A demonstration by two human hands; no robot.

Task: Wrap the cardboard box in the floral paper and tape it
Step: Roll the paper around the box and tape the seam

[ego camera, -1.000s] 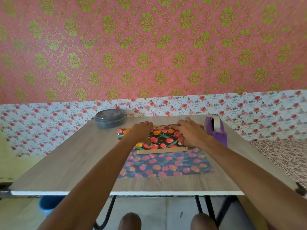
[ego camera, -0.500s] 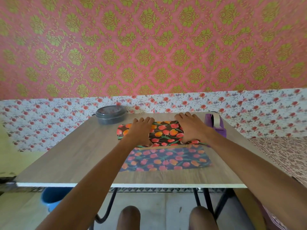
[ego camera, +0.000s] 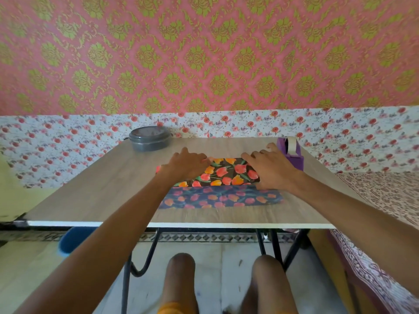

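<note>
Dark floral paper (ego camera: 226, 173) with red and orange tulips is folded over the cardboard box, which is hidden beneath it. More of the sheet (ego camera: 222, 198) lies flat on the table toward me. My left hand (ego camera: 183, 165) presses flat on the left part of the covered box. My right hand (ego camera: 269, 167) presses flat on the right part, its thumb at the near edge of the fold. A purple tape dispenser (ego camera: 291, 152) stands just right of my right hand.
A round grey lidded container (ego camera: 149, 138) sits at the table's far left corner. The wooden table (ego camera: 102, 189) has a white front edge and black metal legs. A patterned cloth surface (ego camera: 385, 196) lies to the right. A blue object (ego camera: 72, 239) sits under the table.
The strip of bare cardboard at the box's near edge is now covered by paper. Both hands have slid farther back and apart over the box.
</note>
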